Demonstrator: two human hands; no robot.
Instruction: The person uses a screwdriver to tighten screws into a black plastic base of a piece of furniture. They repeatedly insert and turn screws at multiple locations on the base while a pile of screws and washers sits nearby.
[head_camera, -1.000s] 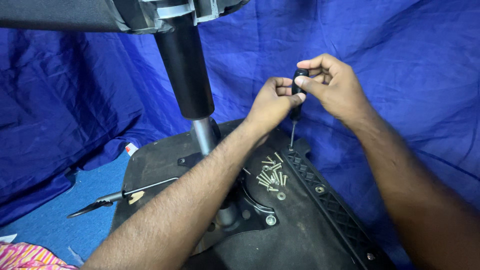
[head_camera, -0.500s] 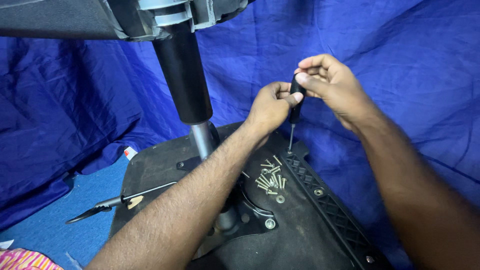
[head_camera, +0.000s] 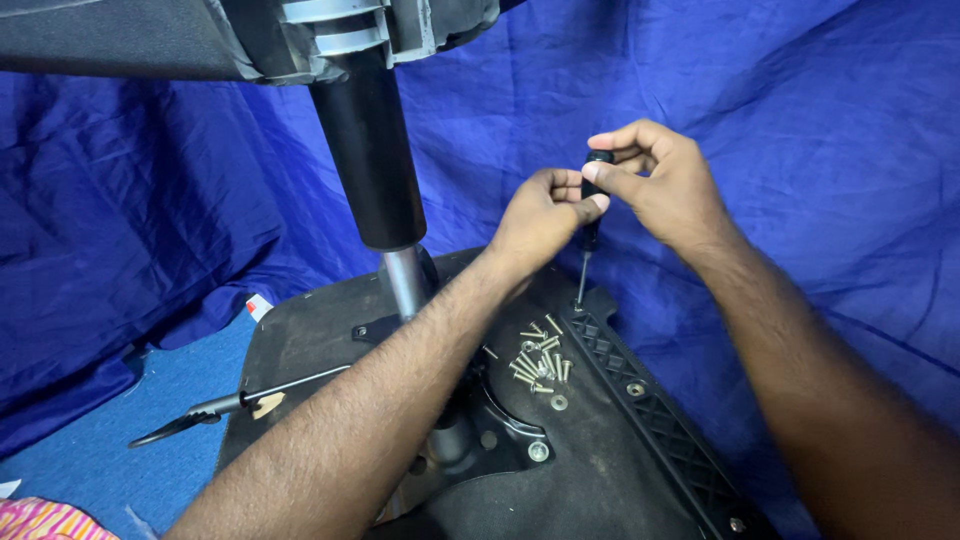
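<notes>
Blue cloth behind, left hand (head_camera: 540, 215) and right hand (head_camera: 660, 180) fingers clasp 1 upright screwdriver (head_camera: 590, 215).

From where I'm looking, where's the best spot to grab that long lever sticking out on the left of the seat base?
Probably the flattened black paddle end of the lever, taken from the left: it juts past the edge of the upturned seat base with open space around it. The thin rod part lies close against the base, leaving less room for fingers.
</notes>
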